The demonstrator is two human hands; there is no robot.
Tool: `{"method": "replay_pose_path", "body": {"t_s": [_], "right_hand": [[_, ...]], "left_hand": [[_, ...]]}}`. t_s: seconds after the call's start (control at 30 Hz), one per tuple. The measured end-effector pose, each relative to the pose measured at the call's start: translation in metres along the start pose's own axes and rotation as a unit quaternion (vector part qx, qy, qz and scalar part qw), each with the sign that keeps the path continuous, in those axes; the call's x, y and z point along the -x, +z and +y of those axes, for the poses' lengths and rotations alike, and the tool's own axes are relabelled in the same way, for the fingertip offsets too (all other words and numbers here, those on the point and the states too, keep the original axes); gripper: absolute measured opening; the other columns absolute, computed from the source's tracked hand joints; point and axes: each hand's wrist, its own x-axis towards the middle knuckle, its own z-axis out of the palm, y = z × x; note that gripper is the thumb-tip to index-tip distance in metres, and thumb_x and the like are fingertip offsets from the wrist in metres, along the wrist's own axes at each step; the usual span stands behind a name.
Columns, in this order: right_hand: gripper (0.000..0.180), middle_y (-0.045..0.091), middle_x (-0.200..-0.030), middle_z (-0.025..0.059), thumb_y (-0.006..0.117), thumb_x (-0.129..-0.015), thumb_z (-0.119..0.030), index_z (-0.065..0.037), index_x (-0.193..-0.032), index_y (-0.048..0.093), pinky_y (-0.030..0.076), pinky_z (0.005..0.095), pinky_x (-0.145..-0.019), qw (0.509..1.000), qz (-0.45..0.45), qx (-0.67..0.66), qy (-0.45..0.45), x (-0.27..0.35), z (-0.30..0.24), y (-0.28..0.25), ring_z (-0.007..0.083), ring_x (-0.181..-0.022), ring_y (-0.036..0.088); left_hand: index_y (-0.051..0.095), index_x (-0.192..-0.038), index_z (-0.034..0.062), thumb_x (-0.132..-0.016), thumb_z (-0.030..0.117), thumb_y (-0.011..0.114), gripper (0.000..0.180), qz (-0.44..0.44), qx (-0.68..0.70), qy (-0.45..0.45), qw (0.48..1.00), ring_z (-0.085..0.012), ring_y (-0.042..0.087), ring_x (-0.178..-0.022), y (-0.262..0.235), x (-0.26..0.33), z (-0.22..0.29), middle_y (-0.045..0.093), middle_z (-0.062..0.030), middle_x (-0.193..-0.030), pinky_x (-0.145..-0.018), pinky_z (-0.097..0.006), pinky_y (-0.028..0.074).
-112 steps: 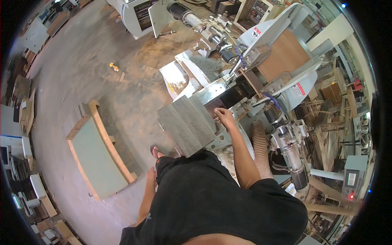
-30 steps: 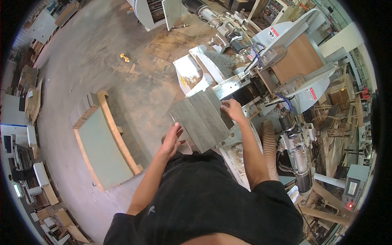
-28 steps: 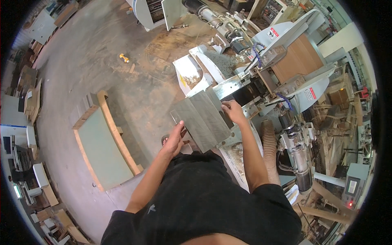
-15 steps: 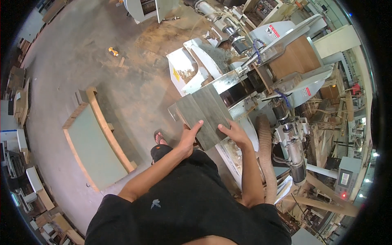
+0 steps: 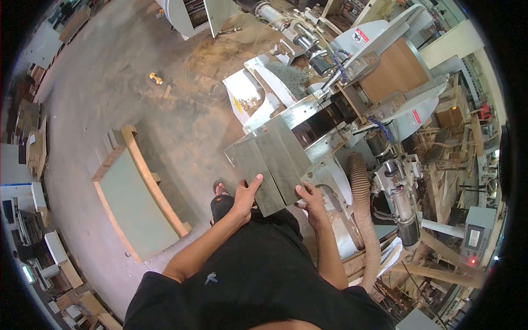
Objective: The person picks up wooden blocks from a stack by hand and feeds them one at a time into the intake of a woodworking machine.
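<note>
Boards (image 5: 283,162), grey, flat and faintly streaked, lie side by side, held at opposite edges by both hands (image 5: 245,199).

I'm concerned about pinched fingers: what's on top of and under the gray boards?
On top of the gray boards, the left hand and right hand each lay a thumb near an edge. The boards cover their own undersides, so what supports them cannot be seen.

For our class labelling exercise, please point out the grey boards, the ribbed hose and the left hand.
Grey boards (image 5: 278,162): head view, on an upper face.
Ribbed hose (image 5: 362,209): head view, midway along its side.
Left hand (image 5: 245,198): head view, on its back.
</note>
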Motion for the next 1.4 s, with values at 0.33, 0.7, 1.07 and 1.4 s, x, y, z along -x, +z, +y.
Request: {"method": "replay_pose_path", "body": {"t_s": [0.33, 0.7, 1.07, 1.4], "right_hand": [[0.060, 0.054, -0.099, 0.0065, 0.072, -0.079, -0.023, 0.001, -0.124, 0.042, 0.044, 0.0234, -0.063, 0.985, 0.013, -0.168, -0.027, -0.001, 0.002, 0.004, 0.0116, -0.074, 0.053], [0.057, 0.052, -0.101, 0.0032, 0.063, -0.086, -0.038, -0.005, -0.128, 0.042, 0.046, 0.0312, -0.074, 0.979, -0.056, -0.194, -0.028, -0.019, 0.045, -0.029, 0.0129, -0.091, 0.053], [0.055, 0.050, -0.113, 0.0114, 0.059, -0.087, -0.034, 0.000, -0.128, 0.042, 0.045, 0.0350, -0.083, 0.968, 0.070, -0.224, -0.084, -0.009, 0.081, -0.059, 0.0201, -0.101, 0.053], [0.052, 0.055, -0.114, 0.0116, 0.057, -0.089, -0.031, 0.000, -0.128, 0.042, 0.044, 0.0370, -0.084, 0.944, 0.134, -0.295, -0.071, -0.007, 0.113, -0.064, 0.0208, -0.102, 0.054]], "left_hand": [[0.043, -0.125, -0.0023, -0.086, 0.024, 0.062, 0.051, 0.010, 0.103, 0.092, 0.990, -0.0258, 0.053, -0.109, -0.025, 0.027, 0.020, 0.053, -0.0133, -0.119, -0.095, -0.038, 0.044], [0.050, -0.120, 0.0039, -0.086, 0.045, 0.057, 0.053, -0.181, 0.008, 0.223, 0.958, -0.0231, 0.058, -0.101, 0.237, 0.036, 0.180, 0.058, -0.0102, -0.112, -0.089, -0.038, 0.047], [0.044, -0.127, 0.0068, -0.081, 0.051, 0.059, 0.065, -0.339, 0.035, 0.139, 0.930, -0.0224, 0.052, -0.110, 0.601, -0.095, 0.223, 0.052, -0.0062, -0.124, -0.092, -0.045, 0.040], [0.050, -0.125, 0.0087, -0.091, 0.048, 0.043, 0.052, -0.264, -0.041, 0.076, 0.961, -0.0252, 0.054, -0.112, 0.690, -0.180, 0.185, 0.055, -0.0084, -0.125, -0.099, -0.047, 0.035]]}}
